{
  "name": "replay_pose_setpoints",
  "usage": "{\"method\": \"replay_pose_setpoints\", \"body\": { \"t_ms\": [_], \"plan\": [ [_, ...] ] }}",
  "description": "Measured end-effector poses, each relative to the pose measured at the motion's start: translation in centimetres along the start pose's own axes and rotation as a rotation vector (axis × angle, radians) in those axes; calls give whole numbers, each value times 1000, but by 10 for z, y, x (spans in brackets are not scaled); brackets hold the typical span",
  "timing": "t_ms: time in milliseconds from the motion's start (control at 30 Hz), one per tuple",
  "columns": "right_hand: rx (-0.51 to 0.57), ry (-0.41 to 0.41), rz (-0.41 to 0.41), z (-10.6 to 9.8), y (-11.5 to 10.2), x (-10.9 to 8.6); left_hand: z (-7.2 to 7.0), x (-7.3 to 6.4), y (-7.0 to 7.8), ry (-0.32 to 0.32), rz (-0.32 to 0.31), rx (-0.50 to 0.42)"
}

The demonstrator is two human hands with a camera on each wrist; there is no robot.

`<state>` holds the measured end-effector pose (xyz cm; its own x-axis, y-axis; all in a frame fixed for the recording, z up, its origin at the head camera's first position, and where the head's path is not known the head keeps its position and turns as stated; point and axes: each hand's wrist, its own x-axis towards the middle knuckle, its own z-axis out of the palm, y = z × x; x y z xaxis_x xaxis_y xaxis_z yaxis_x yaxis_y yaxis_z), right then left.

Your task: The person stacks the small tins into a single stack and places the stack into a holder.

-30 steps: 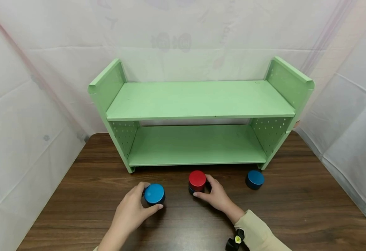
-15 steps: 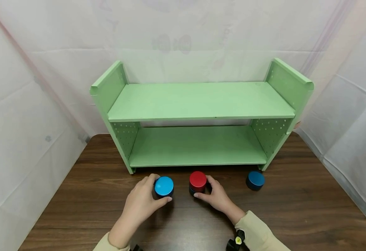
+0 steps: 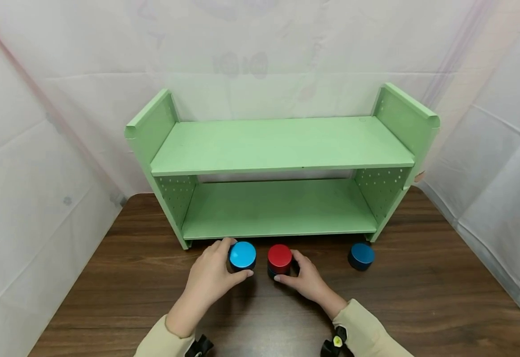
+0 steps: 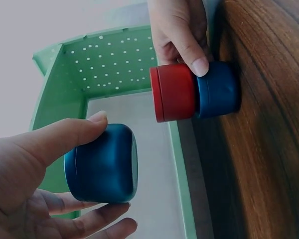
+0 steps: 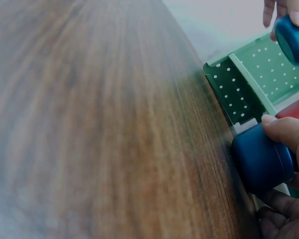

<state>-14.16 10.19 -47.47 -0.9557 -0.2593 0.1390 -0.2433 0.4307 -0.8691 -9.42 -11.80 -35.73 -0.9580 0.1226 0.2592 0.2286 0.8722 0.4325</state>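
Note:
My left hand (image 3: 211, 271) grips a round blue tin (image 3: 243, 255) between thumb and fingers. In the left wrist view that tin (image 4: 103, 164) is held up off the table. Just to its right in the head view stands a two-tin stack: a red tin (image 3: 279, 256) on top of a second blue tin (image 4: 219, 89), which sits on the tabletop. My right hand (image 3: 308, 281) holds the stack from the right, its thumb on the lower blue tin (image 5: 261, 159). The held blue tin is at the stack's left, with a small gap between them.
Another blue tin (image 3: 361, 256) stands alone on the wooden table (image 3: 420, 297) to the right. Behind the tins is a green two-level shelf (image 3: 282, 146), its lower board (image 3: 277, 210) low over the table. White sheeting (image 3: 54, 148) surrounds the table at the back and sides.
My left hand has carried its blue tin to the right and toward the shelf, closer to the stack. My right hand has stayed on the stack.

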Motion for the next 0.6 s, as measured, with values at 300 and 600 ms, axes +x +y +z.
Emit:
{"method": "replay_pose_setpoints", "body": {
  "t_ms": [300,600],
  "plan": [
    [-2,-3,-3,-1,-1,0,3,12,4,9,40,19],
    [-6,-23,-26,-1,0,1,8,19,8,15,52,-17]
  ]
}}
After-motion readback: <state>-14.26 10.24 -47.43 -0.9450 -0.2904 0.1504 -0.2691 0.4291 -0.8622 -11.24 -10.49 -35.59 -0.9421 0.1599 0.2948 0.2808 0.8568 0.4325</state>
